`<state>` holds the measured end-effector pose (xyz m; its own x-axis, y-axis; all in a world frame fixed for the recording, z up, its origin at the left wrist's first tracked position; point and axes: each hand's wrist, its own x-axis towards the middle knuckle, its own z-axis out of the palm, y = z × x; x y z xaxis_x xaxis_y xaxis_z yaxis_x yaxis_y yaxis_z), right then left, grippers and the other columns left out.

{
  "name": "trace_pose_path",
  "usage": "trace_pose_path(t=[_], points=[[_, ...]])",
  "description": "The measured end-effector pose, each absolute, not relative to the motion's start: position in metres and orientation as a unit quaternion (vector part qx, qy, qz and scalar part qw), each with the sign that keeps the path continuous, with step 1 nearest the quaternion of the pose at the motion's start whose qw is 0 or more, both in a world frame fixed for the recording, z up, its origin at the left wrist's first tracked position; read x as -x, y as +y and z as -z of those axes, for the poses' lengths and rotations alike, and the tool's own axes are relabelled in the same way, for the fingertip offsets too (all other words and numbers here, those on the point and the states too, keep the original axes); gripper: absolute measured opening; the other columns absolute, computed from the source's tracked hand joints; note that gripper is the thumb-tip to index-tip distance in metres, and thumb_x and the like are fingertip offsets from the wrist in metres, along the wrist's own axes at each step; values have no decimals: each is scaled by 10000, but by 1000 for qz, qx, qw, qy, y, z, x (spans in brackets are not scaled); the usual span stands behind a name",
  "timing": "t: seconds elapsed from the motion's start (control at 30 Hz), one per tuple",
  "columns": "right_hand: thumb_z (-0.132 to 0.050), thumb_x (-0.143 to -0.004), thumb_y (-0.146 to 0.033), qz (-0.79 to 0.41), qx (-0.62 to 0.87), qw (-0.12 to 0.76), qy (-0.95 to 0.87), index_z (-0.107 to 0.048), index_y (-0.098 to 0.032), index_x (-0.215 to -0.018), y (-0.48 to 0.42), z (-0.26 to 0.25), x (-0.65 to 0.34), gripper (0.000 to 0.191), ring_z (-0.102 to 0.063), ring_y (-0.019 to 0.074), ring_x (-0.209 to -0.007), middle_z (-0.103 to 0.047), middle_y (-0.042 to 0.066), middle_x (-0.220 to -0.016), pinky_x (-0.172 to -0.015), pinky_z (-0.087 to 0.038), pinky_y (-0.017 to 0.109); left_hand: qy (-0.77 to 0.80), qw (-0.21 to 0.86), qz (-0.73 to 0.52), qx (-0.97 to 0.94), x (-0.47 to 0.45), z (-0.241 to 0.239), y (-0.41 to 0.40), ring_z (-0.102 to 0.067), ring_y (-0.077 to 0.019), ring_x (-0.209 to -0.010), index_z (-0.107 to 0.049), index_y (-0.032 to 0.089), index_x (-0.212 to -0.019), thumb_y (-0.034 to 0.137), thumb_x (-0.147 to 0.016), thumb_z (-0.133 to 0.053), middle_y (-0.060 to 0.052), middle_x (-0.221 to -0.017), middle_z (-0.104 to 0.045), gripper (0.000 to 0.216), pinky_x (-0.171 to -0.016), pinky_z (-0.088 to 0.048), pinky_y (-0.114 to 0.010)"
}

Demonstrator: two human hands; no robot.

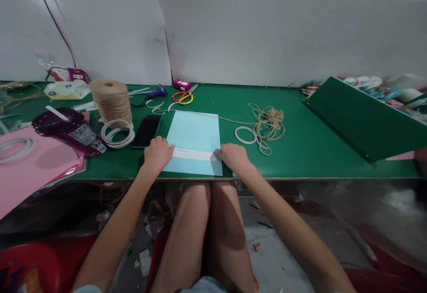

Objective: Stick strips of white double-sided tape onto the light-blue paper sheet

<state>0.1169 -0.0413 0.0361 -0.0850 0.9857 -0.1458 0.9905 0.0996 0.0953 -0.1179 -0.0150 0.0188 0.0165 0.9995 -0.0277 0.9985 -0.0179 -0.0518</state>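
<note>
A light blue sheet point(196, 128) lies on the green tabletop right in front of me, near its front edge. Across its lower part runs a flat white strip point(194, 154), from one side of the sheet to the other. My left hand point(158, 153) is closed at the strip's left end, thumb pointing inward. At the opposite end, my right hand point(234, 156) is closed with its fingers on the strip. Just behind my left hand lies a black phone point(147, 132). A string crosses the sheet's far edge to a loose pile of brown twine point(269, 121).
Left stand a twine spool point(111, 101), stacked white rings point(117, 135), a tilted purple cup with straw point(71, 128) and pink sheets point(40, 164). Scissors point(183, 97) and a glue gun point(156, 91) lie behind. A white ring point(246, 135) and a leaning green board point(367, 119) are right.
</note>
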Motion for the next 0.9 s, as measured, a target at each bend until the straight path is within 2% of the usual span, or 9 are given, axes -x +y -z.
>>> trace_pose_path(t=[0.13,0.23,0.3,0.43,0.57,0.7,0.77,0.9], points=[[-358,-926,-230,-52,-597,-13,801,-581,-111,-1074,-50,-28,-98,293,-559,252,-1014,-599,192,-1112,-807,-439,333,-671,3,-26,741,119,-19,-16,-510,-269,-1020,-539,151,-1071,322,-905,-348,-152,-1080,-533,306,-706,-490,-331],[-371,-938,-324,-8,-469,-81,879,-479,-126,-1277,-51,-13,-76,407,-432,248,-1225,-469,160,-1357,-974,-359,362,-663,33,-9,748,118,-15,-21,-495,-266,-1016,-534,173,-1075,297,-913,-326,-134,-1075,-523,292,-663,-474,-316],[-375,-930,-422,29,-415,-101,904,-381,-127,-1379,-48,-2,-63,537,-317,246,-1329,-355,131,-1456,-1052,-285,385,-647,62,10,760,118,-11,-26,-486,-265,-1015,-551,177,-1056,283,-920,-301,-129,-1050,-532,304,-697,-461,-324],[-320,-923,-516,70,-395,-98,911,-324,-129,-1421,-43,10,-52,631,-247,239,-1371,-300,106,-1484,-1103,-204,419,-618,80,62,780,122,-3,-34,-501,-266,-985,-591,172,-1051,220,-919,-263,-129,-994,-581,357,-830,-408,-374],[-282,-935,-508,74,-389,-98,913,-310,-130,-1428,-41,11,-53,623,-212,228,-1385,-292,99,-1487,-1114,-175,420,-534,54,103,837,122,3,-42,-505,-243,-1077,-571,162,-1163,208,-917,-266,-120,-1151,-596,395,-943,-363,-371],[-279,-924,-538,61,-388,-93,915,-274,-110,-1440,-44,10,-59,670,-205,219,-1388,-293,114,-1484,-1129,-121,434,-484,22,70,872,127,12,-54,-349,-216,-1321,-381,99,-1365,348,-946,-227,-127,-1425,-407,510,-1091,-244,-348],[-273,-926,-538,48,-395,-92,913,-270,-125,-1442,-47,9,-65,662,-209,216,-1387,-281,108,-1488,-1133,-75,450,-496,20,47,867,133,15,-60,-277,-220,-1369,-328,111,-1399,416,-943,-225,-118,-1476,-324,558,-1113,-209,-363],[-257,-940,-509,31,-425,-79,901,-286,-157,-1438,-56,7,-86,610,-227,217,-1382,-285,104,-1486,-1125,-32,487,-512,37,36,857,145,17,-68,-284,-224,-1368,-305,121,-1414,458,-940,-208,-101,-1490,-293,589,-1113,-217,-388]])
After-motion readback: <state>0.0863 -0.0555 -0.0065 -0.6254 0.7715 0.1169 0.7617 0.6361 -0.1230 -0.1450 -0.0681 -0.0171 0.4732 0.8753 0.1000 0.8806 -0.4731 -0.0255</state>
